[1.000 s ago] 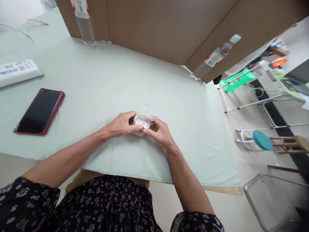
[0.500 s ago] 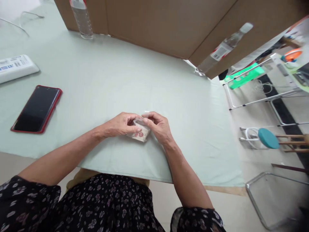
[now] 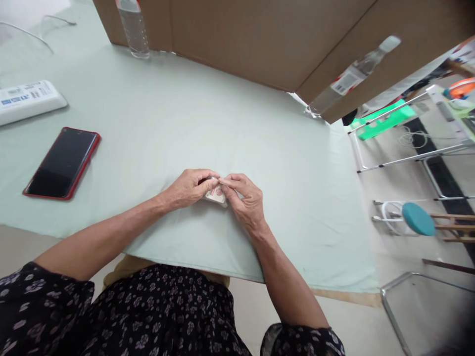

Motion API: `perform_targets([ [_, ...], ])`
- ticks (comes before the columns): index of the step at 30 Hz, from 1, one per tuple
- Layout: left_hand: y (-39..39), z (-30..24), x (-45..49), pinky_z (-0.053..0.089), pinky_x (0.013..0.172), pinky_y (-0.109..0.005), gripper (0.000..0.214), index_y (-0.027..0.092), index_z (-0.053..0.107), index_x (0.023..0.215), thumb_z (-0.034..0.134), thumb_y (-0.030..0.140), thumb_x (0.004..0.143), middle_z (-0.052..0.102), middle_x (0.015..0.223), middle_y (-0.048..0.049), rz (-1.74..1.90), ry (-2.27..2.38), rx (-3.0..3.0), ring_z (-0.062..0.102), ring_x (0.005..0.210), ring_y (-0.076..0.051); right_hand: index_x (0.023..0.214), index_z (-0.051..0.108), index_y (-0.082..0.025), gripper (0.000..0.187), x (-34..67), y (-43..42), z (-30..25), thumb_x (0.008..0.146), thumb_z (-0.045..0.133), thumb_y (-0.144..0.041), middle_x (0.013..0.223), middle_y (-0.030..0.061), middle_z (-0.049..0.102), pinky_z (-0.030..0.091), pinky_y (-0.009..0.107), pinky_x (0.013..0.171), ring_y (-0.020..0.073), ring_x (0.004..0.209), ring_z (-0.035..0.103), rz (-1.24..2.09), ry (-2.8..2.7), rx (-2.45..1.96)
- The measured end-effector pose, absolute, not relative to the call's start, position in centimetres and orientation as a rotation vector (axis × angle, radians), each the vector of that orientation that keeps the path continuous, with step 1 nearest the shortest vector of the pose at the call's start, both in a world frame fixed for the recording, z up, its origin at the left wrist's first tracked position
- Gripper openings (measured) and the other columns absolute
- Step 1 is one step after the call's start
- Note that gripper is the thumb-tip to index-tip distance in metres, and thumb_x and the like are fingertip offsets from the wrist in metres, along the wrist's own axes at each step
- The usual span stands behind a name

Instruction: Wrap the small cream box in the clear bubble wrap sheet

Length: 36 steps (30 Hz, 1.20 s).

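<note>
A small cream packet [image 3: 216, 196] with red print and a clear plastic wrapper lies between my hands, just over the pale green cloth. My left hand [image 3: 190, 188] is closed on its upper left side, with the thumb across the top. At the upper right, my right hand [image 3: 245, 199] pinches the wrapper's edge between thumb and fingers, close to the left fingertips. My fingers cover much of the packet, and what exactly is inside the wrapper I cannot tell.
The table [image 3: 166, 128] bears a red-cased phone [image 3: 62, 163] and a white box-like item [image 3: 31, 101] at left. Behind stands a cardboard panel [image 3: 237, 42] with water bottles [image 3: 135, 32] against it. Off the right side are a teal stool [image 3: 418, 218] and a metal frame [image 3: 395, 287].
The thumbs and fingertips have come closer together at the packet's top edge. Less of the packet shows now, and its printed face looks tipped. The whole view has shifted slightly.
</note>
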<state>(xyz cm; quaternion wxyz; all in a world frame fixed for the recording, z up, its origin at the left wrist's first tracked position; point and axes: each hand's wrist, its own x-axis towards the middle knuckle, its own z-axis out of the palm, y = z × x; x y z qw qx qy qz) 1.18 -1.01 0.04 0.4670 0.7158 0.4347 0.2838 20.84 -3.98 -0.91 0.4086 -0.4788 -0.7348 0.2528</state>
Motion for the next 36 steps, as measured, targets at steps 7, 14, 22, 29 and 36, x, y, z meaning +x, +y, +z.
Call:
perform_targets([
  [7, -0.3, 0.5, 0.0, 0.049, 0.074, -0.027, 0.041, 0.016, 0.075, 0.105, 0.048, 0.046, 0.094, 0.074, 0.096, -0.0054, 0.585, 1.041, 1.665, 0.064, 0.084, -0.018, 0.131, 0.064, -0.026, 0.045, 21.9, -4.8, -0.8, 0.093, 0.065, -0.051, 0.131, 0.0124, 0.067, 0.042, 0.048, 0.101, 0.0308, 0.119, 0.061, 0.060, -2.335, -1.068],
  [14, -0.3, 0.9, -0.3, 0.045, 0.069, -0.027, 0.041, 0.015, 0.072, 0.108, 0.056, 0.047, 0.090, 0.071, 0.091, -0.0040, 0.577, 1.041, 1.522, 0.060, 0.078, -0.016, 0.121, 0.066, -0.027, 0.024, 21.4, -4.9, -1.4, 0.097, 0.064, -0.031, 0.132, 0.0100, 0.066, 0.043, 0.044, 0.099, 0.0272, 0.121, 0.059, -0.217, -2.307, -1.073],
  [22, -0.7, 0.7, 0.8, 0.041, 0.064, -0.026, 0.036, 0.014, 0.070, 0.104, 0.058, 0.037, 0.078, 0.067, 0.079, -0.0014, 0.643, 1.106, 1.469, 0.055, 0.070, -0.014, 0.110, 0.067, -0.027, 0.014, 20.5, -4.8, -2.1, 0.097, 0.061, -0.027, 0.118, 0.0074, 0.071, 0.044, 0.044, 0.099, 0.0269, 0.120, 0.060, -0.112, -2.241, -1.058],
  [29, -0.7, 0.9, 1.0, 0.037, 0.060, -0.024, 0.035, 0.014, 0.071, 0.099, 0.058, 0.036, 0.076, 0.062, 0.074, 0.0005, 0.665, 1.133, 1.464, 0.050, 0.067, -0.012, 0.120, 0.061, -0.026, 0.025, 20.7, -4.8, -2.6, 0.097, 0.060, -0.034, 0.129, 0.0105, 0.067, 0.045, 0.047, 0.101, 0.0288, 0.124, 0.059, -0.036, -2.217, -1.079],
  [36, -0.9, 1.3, 0.9, 0.039, 0.063, -0.026, 0.036, 0.013, 0.070, 0.101, 0.056, 0.037, 0.077, 0.065, 0.080, -0.0014, 0.657, 1.130, 1.480, 0.053, 0.070, -0.013, 0.125, 0.061, -0.028, 0.028, 20.6, -4.7, -2.5, 0.097, 0.058, -0.032, 0.134, 0.0095, 0.065, 0.044, 0.049, 0.104, 0.0303, 0.132, 0.055, -0.075, -2.273, -1.096],
])
